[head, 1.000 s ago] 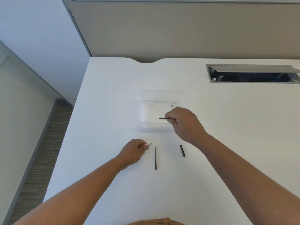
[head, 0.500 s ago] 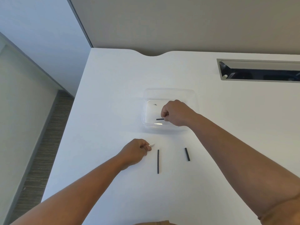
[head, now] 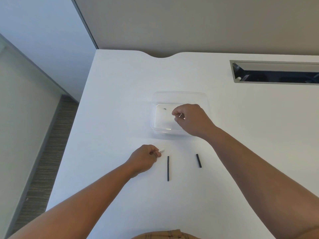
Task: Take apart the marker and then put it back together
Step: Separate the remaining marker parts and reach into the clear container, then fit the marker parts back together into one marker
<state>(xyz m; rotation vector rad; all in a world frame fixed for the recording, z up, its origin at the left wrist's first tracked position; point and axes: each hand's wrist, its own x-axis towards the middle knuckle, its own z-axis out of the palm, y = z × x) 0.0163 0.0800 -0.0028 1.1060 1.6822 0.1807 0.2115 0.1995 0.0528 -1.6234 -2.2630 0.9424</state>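
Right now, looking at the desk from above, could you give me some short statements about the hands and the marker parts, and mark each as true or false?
1. The right hand is over the clear plastic tray. True.
2. The long thin black rod lies inside the tray. False: it lies on the white desk, nearer the person than the tray.
3. The left hand pinches a small white piece. True.
4. The short black piece touches the long rod. False: they lie apart, the short one to the right.
5. The left hand rests inside the tray. False: it is at the desk, nearer the person than the tray.
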